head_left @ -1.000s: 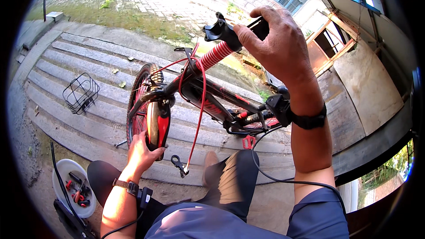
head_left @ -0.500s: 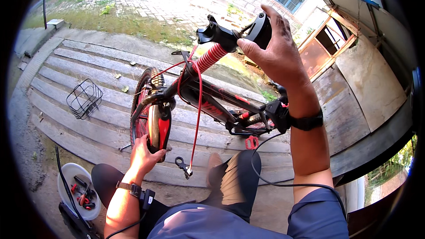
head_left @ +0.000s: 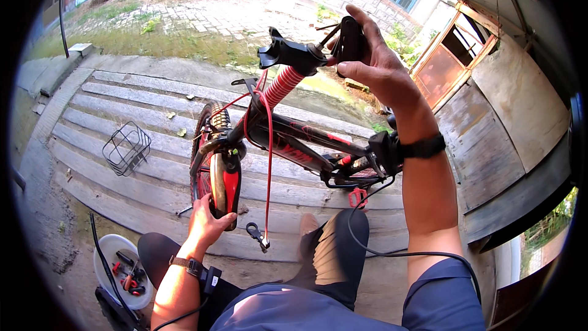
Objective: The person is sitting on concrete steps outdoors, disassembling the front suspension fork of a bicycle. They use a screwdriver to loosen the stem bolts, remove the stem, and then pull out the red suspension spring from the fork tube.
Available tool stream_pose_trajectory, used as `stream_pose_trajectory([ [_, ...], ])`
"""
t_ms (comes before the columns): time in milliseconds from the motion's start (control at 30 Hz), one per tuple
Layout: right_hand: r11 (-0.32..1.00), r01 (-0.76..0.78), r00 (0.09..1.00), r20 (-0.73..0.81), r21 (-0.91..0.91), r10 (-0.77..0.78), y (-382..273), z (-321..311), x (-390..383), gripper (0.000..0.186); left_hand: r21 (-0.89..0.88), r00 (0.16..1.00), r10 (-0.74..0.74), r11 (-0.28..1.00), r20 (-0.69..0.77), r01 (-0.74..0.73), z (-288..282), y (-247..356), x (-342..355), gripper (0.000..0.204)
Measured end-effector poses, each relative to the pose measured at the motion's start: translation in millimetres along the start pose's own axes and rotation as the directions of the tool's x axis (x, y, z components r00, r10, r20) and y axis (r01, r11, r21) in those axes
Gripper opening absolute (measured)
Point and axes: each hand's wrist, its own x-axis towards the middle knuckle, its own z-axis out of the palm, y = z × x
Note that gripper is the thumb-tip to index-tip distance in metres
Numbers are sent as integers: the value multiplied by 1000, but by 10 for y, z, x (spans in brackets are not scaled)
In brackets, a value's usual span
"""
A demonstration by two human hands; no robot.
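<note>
A black-and-red bicycle stands in front of me without a handlebar; its black stem tops a red-and-black striped column. My right hand is closed round a black folding hex key set, held beside the stem. A thin key reaches from it to the stem's bolt end; how deep it sits is hidden. Lower left, my left hand grips the front wheel beside a red-and-black panel, thumb on the right. Between my hands hangs a red cable ending in a black clamp-like piece.
A black wire basket lies on the slatted concrete to the left. Near my left knee stands a white tub with several red-and-black tools. A black lead loops across my right arm. Wooden panels line the right side.
My right hand has turned the hex key set beside the stem, so its narrow side now shows. The whole view has shifted slightly; my left hand keeps its hold on the wheel.
</note>
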Motion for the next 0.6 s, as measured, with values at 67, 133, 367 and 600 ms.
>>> stream_pose_trajectory([
  [67,992,36,997,57,124,-43,99,-55,32,95,-55,1000,-4,998,23,6,21,-75,21,90],
  [133,975,54,995,66,217,-70,159,-55,33,91,-43,999,-8,999,32,9,3,-25,0,90],
  [367,973,62,991,99,222,-86,171,-63,25,88,30,986,125,992,-112,-123,-270,133,29,87],
  [600,997,-61,990,125,-36,65,-7,-269,-42,91,341,594,710,703,-377,-624,-1088,1691,324,48],
])
